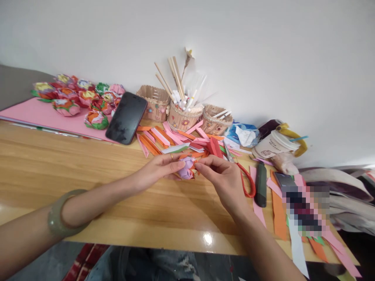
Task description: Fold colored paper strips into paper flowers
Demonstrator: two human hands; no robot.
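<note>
A small folded paper flower (186,168), lilac with orange and some yellow, is held above the table in front of me. My left hand (164,168) grips it from the left, thumb on the lilac petals. From the right, my right hand (221,173) pinches at the flower's orange edge; its fingertips partly hide what they hold. Just behind both hands lies a pile of folded paper strips (158,136) in orange, pink, white and red. Red-handled scissors (249,183) lie beside my right hand, and a dark green cutter-like tool (260,185) is next to them.
Several finished paper flowers (66,107) sit on pink sheets (29,111) at the left. A black phone (126,117) leans near them. Behind stand decorated baskets (186,117) with sticks and pens, a tissue pack (241,133) and a paper cup (274,144). Loose strips (278,210) lie at right.
</note>
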